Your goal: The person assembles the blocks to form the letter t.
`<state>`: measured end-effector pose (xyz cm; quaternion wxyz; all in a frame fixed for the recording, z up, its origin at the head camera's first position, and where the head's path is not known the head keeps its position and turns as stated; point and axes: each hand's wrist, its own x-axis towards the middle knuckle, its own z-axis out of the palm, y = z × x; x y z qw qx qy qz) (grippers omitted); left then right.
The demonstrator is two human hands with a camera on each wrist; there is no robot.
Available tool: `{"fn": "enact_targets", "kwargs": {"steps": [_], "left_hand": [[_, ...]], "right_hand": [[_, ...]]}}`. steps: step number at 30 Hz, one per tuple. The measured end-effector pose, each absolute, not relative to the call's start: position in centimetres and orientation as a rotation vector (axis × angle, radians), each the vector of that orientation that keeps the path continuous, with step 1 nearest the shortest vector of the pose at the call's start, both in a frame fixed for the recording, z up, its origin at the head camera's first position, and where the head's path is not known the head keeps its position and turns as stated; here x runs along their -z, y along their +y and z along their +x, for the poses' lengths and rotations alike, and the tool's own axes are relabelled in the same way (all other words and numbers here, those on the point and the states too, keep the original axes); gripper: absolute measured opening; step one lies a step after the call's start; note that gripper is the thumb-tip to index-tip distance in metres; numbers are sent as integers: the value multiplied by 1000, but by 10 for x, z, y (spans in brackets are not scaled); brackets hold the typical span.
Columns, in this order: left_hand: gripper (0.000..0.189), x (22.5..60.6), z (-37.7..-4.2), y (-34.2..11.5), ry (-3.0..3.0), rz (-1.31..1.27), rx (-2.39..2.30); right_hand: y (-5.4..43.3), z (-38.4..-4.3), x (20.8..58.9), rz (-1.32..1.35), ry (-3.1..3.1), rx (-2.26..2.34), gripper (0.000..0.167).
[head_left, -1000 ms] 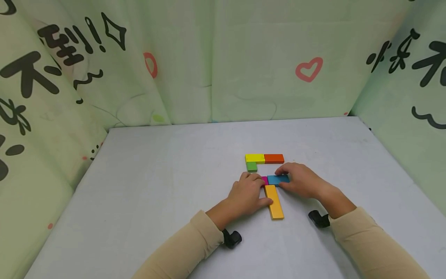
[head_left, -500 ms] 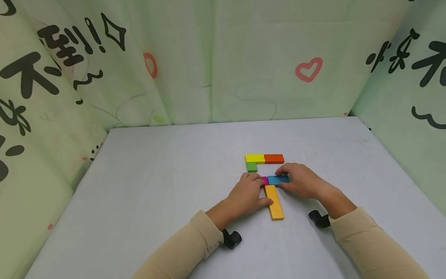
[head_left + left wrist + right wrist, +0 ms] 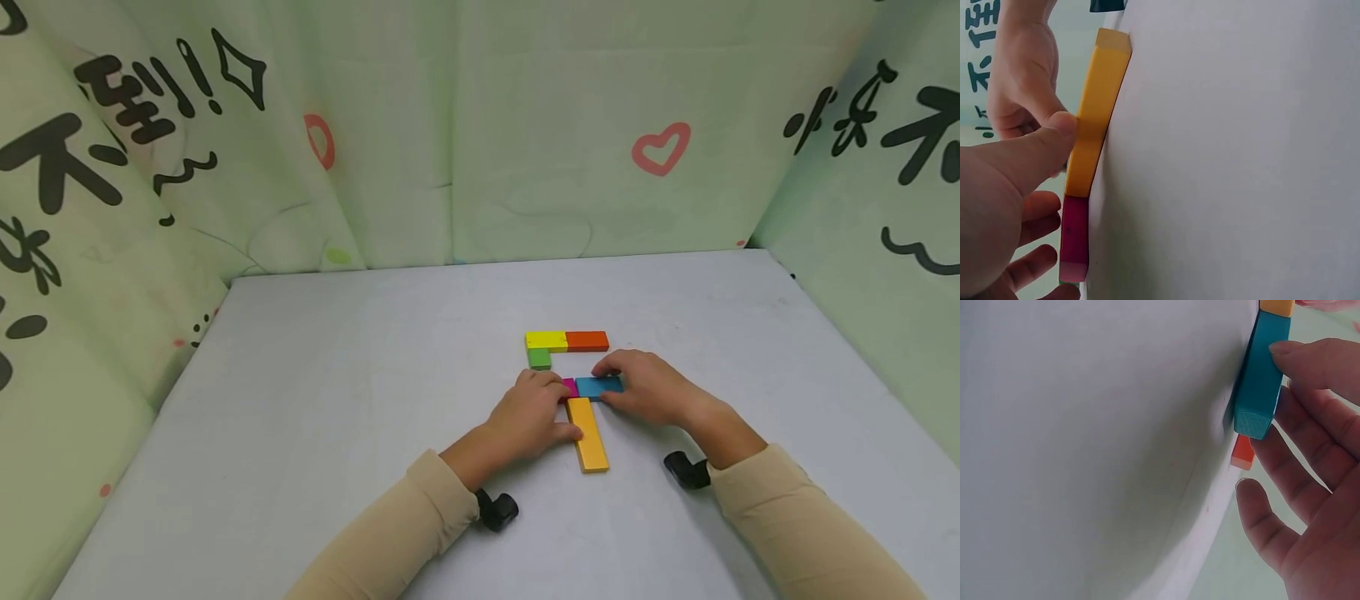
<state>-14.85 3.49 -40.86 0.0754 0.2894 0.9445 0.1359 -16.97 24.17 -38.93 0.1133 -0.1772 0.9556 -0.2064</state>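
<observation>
My right hand (image 3: pixel 652 386) pinches a blue block (image 3: pixel 1263 375), thumb on the near side and fingers behind it. The blue block lies end to end with a magenta block (image 3: pixel 1075 234), which my left hand (image 3: pixel 528 414) partly covers in the head view. The left thumb touches the long side of an orange-yellow block (image 3: pixel 588 437), while the other fingers reach loosely over the magenta one. That orange-yellow block slants toward the near side, its far end meeting the magenta and blue row.
Beyond the hands, a yellow block (image 3: pixel 546 341) and a red-orange block (image 3: pixel 587 341) form a row, with a small green block (image 3: pixel 539 358) below its left end. Everything lies on a white table (image 3: pixel 360 375), enclosed by a pale green curtain (image 3: pixel 540 75) on three sides.
The head view has shifted very slightly. Both hands and the blocks keep practically the same places.
</observation>
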Motion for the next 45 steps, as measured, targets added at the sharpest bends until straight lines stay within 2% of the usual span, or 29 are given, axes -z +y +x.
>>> {"fn": "enact_targets", "kwargs": {"steps": [45], "left_hand": [[48, 408, -152, 41, 2801, 935, -513]], "right_hand": [[250, -167, 389, -486, 2799, 603, 33]]}}
